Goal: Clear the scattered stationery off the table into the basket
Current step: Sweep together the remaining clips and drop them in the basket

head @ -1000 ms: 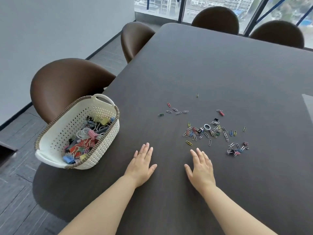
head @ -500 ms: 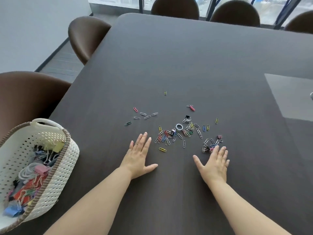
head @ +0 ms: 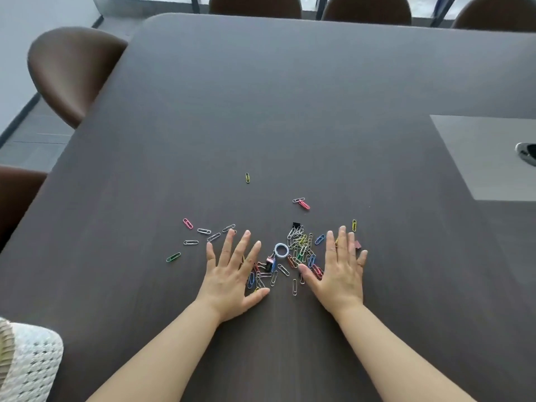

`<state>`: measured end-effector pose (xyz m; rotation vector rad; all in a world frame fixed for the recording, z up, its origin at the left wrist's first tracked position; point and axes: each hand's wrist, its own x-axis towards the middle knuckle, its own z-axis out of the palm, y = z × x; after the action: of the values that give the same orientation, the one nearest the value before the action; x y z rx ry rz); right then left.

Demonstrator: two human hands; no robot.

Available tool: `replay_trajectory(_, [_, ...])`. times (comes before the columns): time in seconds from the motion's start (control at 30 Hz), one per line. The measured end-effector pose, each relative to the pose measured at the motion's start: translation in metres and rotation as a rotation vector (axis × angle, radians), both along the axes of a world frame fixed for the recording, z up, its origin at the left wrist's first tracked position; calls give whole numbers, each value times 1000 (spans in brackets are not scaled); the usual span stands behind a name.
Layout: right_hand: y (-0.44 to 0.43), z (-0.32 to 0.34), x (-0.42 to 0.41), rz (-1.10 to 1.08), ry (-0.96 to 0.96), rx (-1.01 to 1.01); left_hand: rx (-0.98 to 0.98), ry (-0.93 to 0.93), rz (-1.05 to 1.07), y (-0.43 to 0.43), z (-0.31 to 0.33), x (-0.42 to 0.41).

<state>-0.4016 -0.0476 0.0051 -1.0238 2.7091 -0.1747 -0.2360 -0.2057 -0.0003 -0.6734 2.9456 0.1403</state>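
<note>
A heap of coloured paper clips [head: 300, 250] with a white ring [head: 281, 250] and small binder clips lies on the dark table [head: 290, 111]. My left hand [head: 232, 274] rests flat, fingers spread, on the heap's left edge. My right hand [head: 342, 268] lies flat on its right edge, covering some clips. Neither hand holds anything. Loose clips [head: 203, 237] are strewn to the left, and single ones lie farther back [head: 247, 177], [head: 301, 203]. Only a corner of the white woven basket [head: 29, 364] shows at the bottom left.
Brown chairs stand along the left side [head: 72, 71] and the far edge [head: 365, 8]. A grey panel [head: 487, 155] is set in the table at the right, with a dark object [head: 526, 153] at the frame edge.
Both hands slid forward from the bare table onto either side of the clip heap. The view swung right, so the basket has slipped almost out of sight.
</note>
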Motion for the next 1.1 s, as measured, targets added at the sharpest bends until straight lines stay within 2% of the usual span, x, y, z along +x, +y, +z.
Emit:
replay_trajectory(0.1, [-5, 1, -30, -203, -15, 17, 8, 8, 195, -16, 2, -16])
replay_trajectory(0.17, [-10, 3, -45, -209, -34, 63, 40, -30, 308, -24, 0, -23])
replay_trajectory(0.3, [-27, 3, -48, 47, -43, 27, 66, -24, 204, -25, 1, -26])
replay_trajectory(0.4, [-39, 3, -27, 253, -167, -106, 168, 131, 127, -25, 4, -25])
replay_trajectory(0.53, [-63, 8, -36, 215, -175, -244, 59, 286, 125, -33, 4, -16])
replay_trajectory(0.7, [-99, 11, -64, 307, -193, -52, 21, 237, 326, -61, 1, -1])
replay_trajectory(0.8, [-94, 8, -38, 353, -167, -238, 83, 162, 410, -71, -3, 1])
replay_trajectory(0.9, [-100, 9, -26, 282, -71, -502, 98, 208, 355, -71, -3, -3])
replay_trajectory(0.97, [-123, 15, -33, 270, -85, -469, 166, 284, 276, -70, -2, -5])
replay_trajectory(1.03, [-154, 18, -41, 352, -147, -329, 218, 353, 226, -71, 1, -5])
replay_trajectory(1.1, [-186, 21, -45, 466, -171, -169, 184, 406, 230, -78, 2, -4])
